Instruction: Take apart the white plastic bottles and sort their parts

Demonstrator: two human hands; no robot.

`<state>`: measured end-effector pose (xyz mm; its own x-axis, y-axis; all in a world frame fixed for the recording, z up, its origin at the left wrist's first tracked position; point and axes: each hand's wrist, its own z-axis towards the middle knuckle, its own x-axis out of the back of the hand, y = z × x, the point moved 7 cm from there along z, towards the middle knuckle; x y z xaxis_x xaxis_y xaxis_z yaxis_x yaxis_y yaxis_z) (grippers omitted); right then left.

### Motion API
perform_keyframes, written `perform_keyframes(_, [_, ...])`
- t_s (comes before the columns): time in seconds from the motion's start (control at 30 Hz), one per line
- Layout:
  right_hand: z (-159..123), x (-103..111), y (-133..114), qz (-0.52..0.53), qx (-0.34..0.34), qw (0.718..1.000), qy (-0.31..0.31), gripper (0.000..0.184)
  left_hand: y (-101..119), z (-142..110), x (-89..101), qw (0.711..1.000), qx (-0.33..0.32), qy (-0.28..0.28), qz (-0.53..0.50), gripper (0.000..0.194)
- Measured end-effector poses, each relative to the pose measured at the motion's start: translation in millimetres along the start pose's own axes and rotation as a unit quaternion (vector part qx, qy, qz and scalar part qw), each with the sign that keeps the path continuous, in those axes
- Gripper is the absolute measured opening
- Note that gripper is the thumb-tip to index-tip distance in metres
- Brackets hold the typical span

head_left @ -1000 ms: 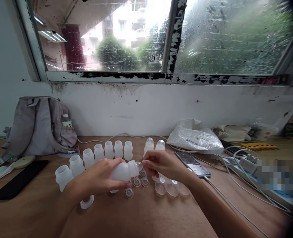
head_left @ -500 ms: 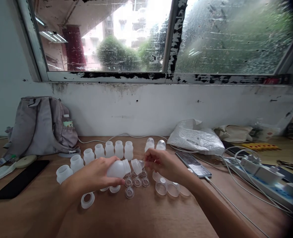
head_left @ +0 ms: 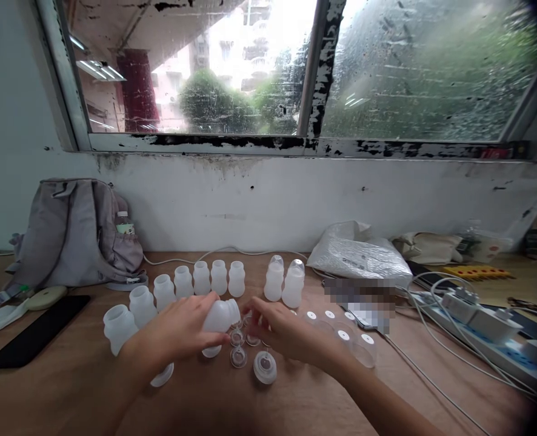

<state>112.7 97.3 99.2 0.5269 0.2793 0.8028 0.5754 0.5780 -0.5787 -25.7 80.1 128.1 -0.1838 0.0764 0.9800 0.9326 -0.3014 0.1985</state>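
Observation:
My left hand [head_left: 184, 327] is wrapped round a white translucent baby bottle [head_left: 220, 316], tilted with its uncapped mouth to the right. Just right of that mouth, my right hand [head_left: 280, 330] reaches low over clear bottle nipples [head_left: 238, 356], fingers apart. I see nothing held in it, though its fingertips partly cover the nipples. A white collar ring with a nipple [head_left: 265, 367] lies on the table below my right hand. Several open bottles [head_left: 202, 278] stand in a curved row at the left and back. Two capped bottles [head_left: 293, 284] stand behind my right hand.
Clear domed caps [head_left: 363, 354] lie right of my right hand, partly behind its forearm. Another white ring [head_left: 162, 376] sits under my left wrist. A plugged-in phone, cables, a power strip [head_left: 491, 330] and a silvery bag [head_left: 359, 254] occupy the right; a backpack [head_left: 73, 236] is at left.
The collar ring with a nipple, earlier between the bottle mouth and my right hand, now lies on the table nearer me. My right hand has moved down and left toward the nipples.

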Motion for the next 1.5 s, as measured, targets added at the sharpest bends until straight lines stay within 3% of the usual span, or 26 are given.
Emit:
perform_keyframes(0.1, [3, 9, -7, 0.127, 0.018, 0.989, 0.07, 0.012, 12, 3, -3.3, 0.998, -0.044, 0.043, -0.016, 0.038])
perform_keyframes(0.2, [4, 15, -7, 0.176, 0.015, 0.978, 0.11, 0.018, 17, 8, -0.9, 0.989, -0.058, 0.133, -0.014, 0.042])
perform_keyframes(0.3, [2, 30, -5, 0.103, 0.009, 0.979, 0.178, 0.015, 19, 7, 7.2, 0.972, -0.099, 0.211, -0.015, 0.06])
perform_keyframes(0.43, [7, 46, 5, -0.118, -0.025, 0.968, 0.218, 0.01, 1, 2, 22.4, 0.969, -0.073, 0.236, -0.01, 0.067])
perform_keyframes(0.53, [23, 43, 28, -0.267, -0.082, 0.943, 0.18, 0.012, -16, -5, 33.3, 0.973, -0.034, 0.229, -0.013, 0.062])
perform_keyframes(0.67, [49, 33, 58, -0.346, -0.142, 0.92, 0.12, 0.014, -24, -14, 40.4, 0.975, -0.013, 0.219, -0.026, 0.066])
perform_keyframes(0.83, [69, 27, 70, -0.347, -0.162, 0.919, 0.097, 0.02, -18, -23, 50.4, 0.971, -0.045, 0.225, -0.061, 0.06])
perform_keyframes(1.07, [72, 31, 74, -0.34, -0.181, 0.918, 0.096, 0.026, -18, -31, 67.9, 0.964, -0.043, 0.244, -0.093, 0.043])
perform_keyframes(1.23, [48, 31, 60, -0.313, -0.197, 0.923, 0.107, 0.023, -19, -31, 53.2, 0.981, -0.044, 0.163, -0.099, 0.043])
perform_keyframes(1.37, [17, -2, 39, -0.268, -0.143, 0.953, -0.01, 0.021, -17, -29, 26.3, 0.992, -0.042, 0.045, -0.107, 0.047])
perform_keyframes(1.5, [-5, -41, 30, -0.274, -0.12, 0.942, -0.152, 0.02, -2, -24, 16.7, 0.994, -0.065, 0.033, -0.086, 0.042])
